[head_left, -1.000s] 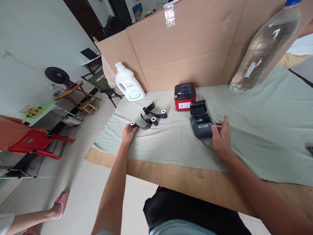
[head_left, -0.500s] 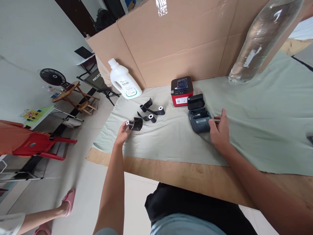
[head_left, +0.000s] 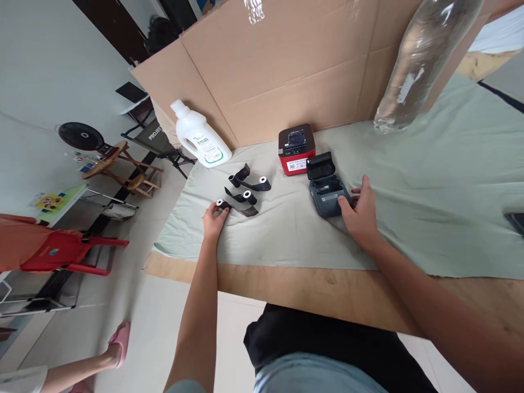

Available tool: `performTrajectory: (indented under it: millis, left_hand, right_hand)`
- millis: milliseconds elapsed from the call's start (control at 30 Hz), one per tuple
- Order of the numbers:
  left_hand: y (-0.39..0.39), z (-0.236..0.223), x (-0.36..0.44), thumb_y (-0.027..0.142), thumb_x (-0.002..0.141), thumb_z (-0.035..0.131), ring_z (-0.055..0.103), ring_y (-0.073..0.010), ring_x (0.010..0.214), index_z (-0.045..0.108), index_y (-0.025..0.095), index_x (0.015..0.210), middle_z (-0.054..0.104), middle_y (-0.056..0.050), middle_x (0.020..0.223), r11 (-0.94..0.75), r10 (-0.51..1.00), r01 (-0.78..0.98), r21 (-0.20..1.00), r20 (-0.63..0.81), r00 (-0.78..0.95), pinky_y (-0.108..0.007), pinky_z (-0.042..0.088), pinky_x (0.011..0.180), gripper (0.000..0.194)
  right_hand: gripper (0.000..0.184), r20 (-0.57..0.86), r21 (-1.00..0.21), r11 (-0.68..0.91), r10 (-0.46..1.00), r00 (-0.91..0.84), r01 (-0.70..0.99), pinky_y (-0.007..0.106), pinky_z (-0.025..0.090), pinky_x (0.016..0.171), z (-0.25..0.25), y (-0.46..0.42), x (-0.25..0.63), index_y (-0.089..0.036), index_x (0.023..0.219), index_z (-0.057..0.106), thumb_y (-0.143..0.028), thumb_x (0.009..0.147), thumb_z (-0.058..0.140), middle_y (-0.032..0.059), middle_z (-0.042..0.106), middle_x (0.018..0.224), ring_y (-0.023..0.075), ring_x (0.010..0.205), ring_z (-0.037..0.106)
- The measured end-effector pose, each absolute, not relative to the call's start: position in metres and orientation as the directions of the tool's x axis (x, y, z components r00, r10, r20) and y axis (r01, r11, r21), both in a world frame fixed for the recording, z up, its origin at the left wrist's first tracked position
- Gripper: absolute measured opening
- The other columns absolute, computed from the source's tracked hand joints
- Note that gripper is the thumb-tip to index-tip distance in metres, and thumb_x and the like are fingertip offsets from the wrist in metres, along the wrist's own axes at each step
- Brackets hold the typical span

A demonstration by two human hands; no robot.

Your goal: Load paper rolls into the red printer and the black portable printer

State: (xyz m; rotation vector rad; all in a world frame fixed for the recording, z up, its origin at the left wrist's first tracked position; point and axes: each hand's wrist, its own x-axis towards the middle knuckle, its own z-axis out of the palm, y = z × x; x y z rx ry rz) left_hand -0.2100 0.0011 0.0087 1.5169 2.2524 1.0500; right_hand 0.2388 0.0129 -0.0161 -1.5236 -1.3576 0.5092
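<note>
My left hand (head_left: 214, 219) is closed around one end of a roll of black ribbon (head_left: 223, 204), low over the cloth. Its loose strip runs right across the cloth, close to a second black roll with a white core (head_left: 249, 197). Just behind lies another black ribbon wound between two cores (head_left: 263, 184). On the right, my right hand (head_left: 361, 215) grips the side of a dark grey portable label printer (head_left: 329, 203), thumb on its top edge and fingers along the side. The printer's black lid (head_left: 320, 166) stands raised, showing the compartment inside.
A red and black box-shaped device (head_left: 297, 150) stands behind the printer. A white detergent bottle (head_left: 203, 136) and a large clear plastic-wrapped bottle (head_left: 421, 71) lean by the cardboard panel (head_left: 295, 65). A dark object (head_left: 514, 221) lies at the far right.
My left hand has lowered the black ribbon roll to the cloth, shifting slightly right, and its strip now lies beside the other roll. My right hand stays at the printer; the view has shifted slightly.
</note>
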Motion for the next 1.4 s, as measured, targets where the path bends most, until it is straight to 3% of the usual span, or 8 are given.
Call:
performTrajectory:
  millis: [233, 367, 500, 633, 767, 967, 1200, 1400]
  left_hand:
    - [0.017, 0.043, -0.157, 0.03, 0.089, 0.058, 0.057, -0.0267, 0.127, 0.046, 0.023, 0.144, 0.061, -0.01, 0.143, 0.101, 0.748, 0.813, 0.574, 0.495, -0.442, -0.044, 0.031, 0.119, 0.057]
    - [0.067, 0.071, -0.098, 0.038, 0.084, 0.072, 0.057, -0.0355, 0.125, 0.065, 0.025, 0.122, 0.074, -0.009, 0.107, -0.015, 0.982, 0.946, 0.324, 0.182, -0.047, -0.054, 0.023, 0.118, 0.041]
    - [0.095, 0.081, -0.054, 0.028, 0.086, 0.07, 0.064, -0.0362, 0.112, 0.073, 0.02, 0.097, 0.075, -0.013, 0.09, 0.033, 0.995, 0.992, 0.121, 0.088, -0.044, -0.058, 0.019, 0.117, 0.014]
    - [0.074, 0.091, -0.026, 0.032, 0.087, 0.068, 0.069, -0.0271, 0.099, 0.071, 0.021, 0.104, 0.075, -0.006, 0.088, -0.126, 0.964, 0.861, 0.493, 0.265, -0.011, -0.044, 0.039, 0.107, 0.02]
    - [0.037, 0.089, 0.014, 0.052, 0.083, 0.072, 0.069, -0.0192, 0.079, 0.068, 0.018, 0.105, 0.073, -0.001, 0.08, -0.199, 0.98, 0.197, 0.96, 0.191, 0.059, -0.03, 0.053, 0.077, 0.041]
    - [-0.001, 0.053, 0.077, 0.057, 0.072, 0.084, 0.067, -0.0145, 0.061, 0.058, 0.019, 0.114, 0.07, 0.003, 0.071, -0.011, 1.0, -0.258, 0.966, 0.017, 0.02, -0.024, 0.053, 0.061, 0.062]
    - [-0.046, 0.012, 0.106, 0.039, 0.087, 0.075, 0.065, -0.0143, 0.061, 0.02, 0.029, 0.16, 0.069, 0.002, 0.078, 0.119, 0.987, -0.126, 0.985, -0.104, 0.122, -0.025, 0.055, 0.056, 0.092]
    - [-0.051, 0.001, 0.114, 0.038, 0.092, 0.066, 0.06, -0.01, 0.054, 0.035, 0.024, 0.155, 0.059, 0.005, 0.071, 0.11, 0.96, -0.011, 0.994, -0.103, 0.26, -0.022, 0.048, 0.053, 0.072]
  right_hand:
    - [0.083, 0.288, -0.865, 0.123, 0.916, 0.28, 0.486, 0.051, 0.052, 0.091, -0.014, 0.011, 0.239, -0.016, 0.161, 0.024, -0.042, 0.089, 0.056, 0.0145, 0.052, 0.12, 0.024, 0.088, 0.055]
    - [0.08, 0.285, -0.873, 0.13, 0.918, 0.275, 0.471, 0.048, 0.05, 0.093, -0.015, 0.012, 0.238, -0.013, 0.161, 0.024, -0.042, 0.091, 0.053, 0.0154, 0.05, 0.122, 0.0227, 0.09, 0.054]
    - [0.075, 0.294, -0.868, 0.125, 0.909, 0.295, 0.481, 0.052, 0.051, 0.095, -0.017, 0.011, 0.237, -0.014, 0.156, 0.035, -0.038, 0.088, 0.056, 0.0148, 0.05, 0.122, 0.0245, 0.093, 0.056]
    - [0.046, 0.491, -0.758, 0.3, 0.847, 0.203, 0.58, 0.053, 0.046, 0.105, 0.008, 0.008, 0.239, -0.016, 0.132, 0.063, -0.032, 0.089, 0.055, 0.0168, 0.05, 0.125, 0.0311, 0.116, 0.054]
    - [0.037, 0.518, -0.726, 0.495, 0.85, -0.096, 0.478, 0.045, 0.052, 0.095, 0.066, 0.012, 0.244, -0.024, 0.127, 0.067, -0.032, 0.095, 0.051, 0.0119, 0.061, 0.123, 0.026, 0.108, 0.062]
    - [0.031, 0.297, -0.632, 0.643, 0.717, -0.631, 0.433, 0.04, 0.05, 0.092, 0.125, 0.052, 0.252, -0.022, 0.116, 0.074, -0.026, 0.089, 0.059, 0.0061, 0.075, 0.113, 0.0268, 0.104, 0.066]
    - [0.038, 0.162, -0.424, 0.581, 0.804, -0.573, 0.695, 0.043, 0.047, 0.094, 0.098, 0.085, 0.259, -0.021, 0.125, 0.07, -0.017, 0.092, 0.052, 0.0075, 0.074, 0.121, 0.0306, 0.111, 0.061]
    - [0.04, 0.07, -0.271, 0.495, 0.865, -0.496, 0.825, 0.041, 0.044, 0.088, 0.074, 0.094, 0.25, -0.021, 0.127, 0.068, -0.013, 0.093, 0.05, 0.0088, 0.074, 0.119, 0.0311, 0.108, 0.058]
